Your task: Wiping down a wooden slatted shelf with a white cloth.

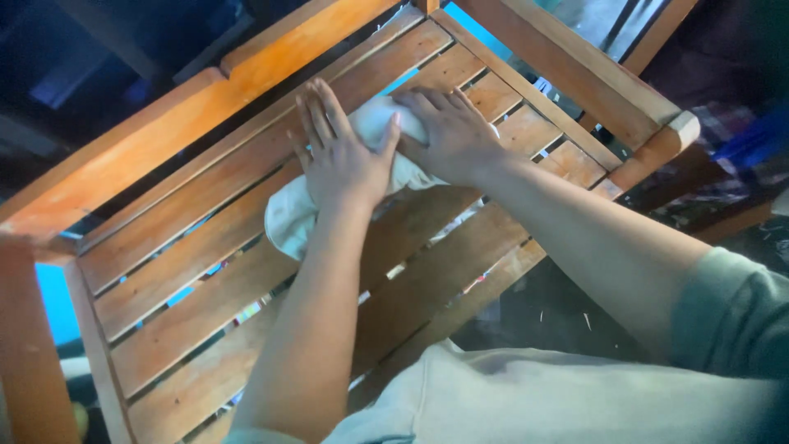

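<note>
Both hands, left hand (341, 160) and right hand (448, 131), are pressed flat with fingers spread on a white cloth (288, 218) mid-seat on the wooden slatted chair (189, 271), so wiping looks underway, most slats seemingly left.

Both bare forearms are reaching forward and converging, the left one running almost straight up the view, the right one coming in at a slant from the lower right out of a pale green sleeve. The left hand (341, 156) is lying palm-down, fingers (316, 111) stretched flat and close together. The right hand (448, 131) is pressing palm-down just beside it, wrist bent, fingers pointing left, its thumb side touching the left hand.
</note>
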